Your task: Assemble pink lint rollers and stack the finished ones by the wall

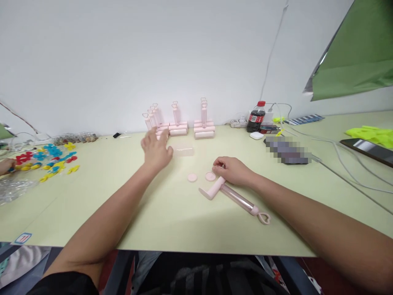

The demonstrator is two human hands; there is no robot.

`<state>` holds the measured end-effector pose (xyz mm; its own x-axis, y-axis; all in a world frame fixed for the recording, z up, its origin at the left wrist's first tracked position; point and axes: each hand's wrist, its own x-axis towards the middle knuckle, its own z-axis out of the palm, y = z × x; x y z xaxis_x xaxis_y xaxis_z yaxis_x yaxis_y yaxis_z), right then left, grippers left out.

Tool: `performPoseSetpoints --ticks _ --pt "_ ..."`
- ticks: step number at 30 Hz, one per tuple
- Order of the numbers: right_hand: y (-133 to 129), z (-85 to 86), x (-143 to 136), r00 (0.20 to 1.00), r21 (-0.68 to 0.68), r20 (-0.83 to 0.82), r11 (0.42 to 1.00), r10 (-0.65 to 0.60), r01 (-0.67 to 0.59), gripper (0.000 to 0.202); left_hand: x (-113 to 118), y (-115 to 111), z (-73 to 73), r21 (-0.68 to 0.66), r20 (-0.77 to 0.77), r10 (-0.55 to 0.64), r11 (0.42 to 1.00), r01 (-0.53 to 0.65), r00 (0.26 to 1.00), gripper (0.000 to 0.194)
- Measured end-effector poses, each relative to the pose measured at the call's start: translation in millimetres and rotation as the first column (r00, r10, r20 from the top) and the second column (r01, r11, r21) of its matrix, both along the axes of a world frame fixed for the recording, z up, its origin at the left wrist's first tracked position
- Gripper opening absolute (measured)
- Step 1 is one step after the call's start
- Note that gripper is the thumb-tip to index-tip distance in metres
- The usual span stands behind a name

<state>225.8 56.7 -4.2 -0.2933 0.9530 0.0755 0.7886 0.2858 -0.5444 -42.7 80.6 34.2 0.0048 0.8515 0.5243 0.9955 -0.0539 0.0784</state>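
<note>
My left hand [156, 150] is raised over the table with its fingers spread, in front of the pink lint rollers [159, 133] at the back. A clear plastic cover [184, 150] lies just to its right. My right hand [231, 170] rests on the table, thumb and fingers drawn together; what they hold, if anything, is hidden. Close to those fingertips lies a pink round cap [210, 176], and left of it a second flat pink disc [192, 177]. Below my right hand lies a pink lint roller frame [239, 197] with a clear handle and heart-shaped loop.
Several finished-looking pink lint rollers [204, 131] stand along the wall. To the right are a cola bottle [256, 118], a white case [256, 135], cables and a phone [373, 151]. Colourful plastic pieces [57, 159] and another person's hand [6, 165] are at the left.
</note>
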Motion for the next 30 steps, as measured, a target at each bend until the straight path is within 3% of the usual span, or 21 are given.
performPoseSetpoints --ticks 3,5,7,11,15,19,21,22,23,24,25,26,28,30 --pt "0.0 0.1 -0.6 1.000 -0.005 -0.006 1.000 -0.004 0.004 0.017 -31.5 4.4 8.8 -0.112 0.117 0.117 0.988 -0.104 0.986 0.072" --pt "-0.1 0.1 -1.0 1.000 -0.002 -0.004 1.000 -0.004 0.004 0.017 -44.6 9.6 5.2 -0.230 0.200 0.076 0.973 -0.029 0.977 0.072" --pt "-0.1 0.0 -1.1 1.000 0.002 0.000 1.000 -0.004 0.004 0.017 -49.6 17.1 -2.9 -0.264 0.256 -0.012 0.961 0.082 0.967 0.068" --pt "-0.3 0.0 -0.4 1.000 0.004 0.008 1.000 -0.005 0.005 0.018 -45.5 35.4 -17.5 -0.202 0.270 -0.100 0.967 0.158 0.958 0.061" --pt "-0.6 0.6 -0.4 1.000 0.007 0.005 1.000 -0.005 0.005 0.018 -40.9 45.9 -21.1 -0.178 0.291 -0.127 0.967 0.184 0.948 0.061" --pt "-0.6 0.6 -0.5 1.000 0.002 -0.006 1.000 -0.002 0.002 0.017 -27.6 29.2 -15.1 -0.030 0.196 -0.117 0.992 0.125 0.974 0.062" --pt "-0.1 -0.1 -0.3 1.000 0.003 -0.013 1.000 0.007 -0.007 0.017 -11.9 9.2 -11.3 0.066 0.056 -0.218 0.975 0.214 0.974 0.053" --pt "0.3 -0.7 -0.2 1.000 0.006 -0.015 1.000 0.011 -0.011 0.018 -2.2 -2.3 -10.1 0.026 0.014 -0.339 0.941 0.339 0.941 0.046" --pt "0.8 -1.2 -0.1 1.000 0.010 -0.015 1.000 0.016 -0.016 0.018 8.0 -14.0 -9.7 -0.073 0.002 -0.498 0.865 0.497 0.867 0.041" --pt "1.3 -1.8 -0.1 1.000 0.017 -0.014 1.000 0.019 -0.019 0.018 18.1 -24.9 -9.9 -0.221 0.019 -0.661 0.729 0.648 0.750 0.038" --pt "1.7 -2.2 -0.2 1.000 0.022 -0.012 0.999 0.023 -0.023 0.017 27.7 -34.7 -10.6 -0.345 0.056 -0.763 0.591 0.729 0.644 0.037" --pt "2.1 -2.6 -0.3 1.000 0.027 -0.010 0.999 0.026 -0.026 0.017 36.3 -42.8 -11.5 -0.397 0.085 -0.788 0.535 0.746 0.610 0.037" --pt "2.6 -3.0 -0.6 0.999 0.033 -0.007 0.999 0.033 -0.033 0.017 50.2 -54.3 -12.3 -0.460 0.115 -0.784 0.502 0.732 0.610 0.041" --pt "2.7 -3.2 -0.8 0.999 0.036 -0.006 0.999 0.041 -0.040 0.017 60.3 -62.0 -10.8 -0.491 0.126 -0.757 0.514 0.703 0.641 0.050"
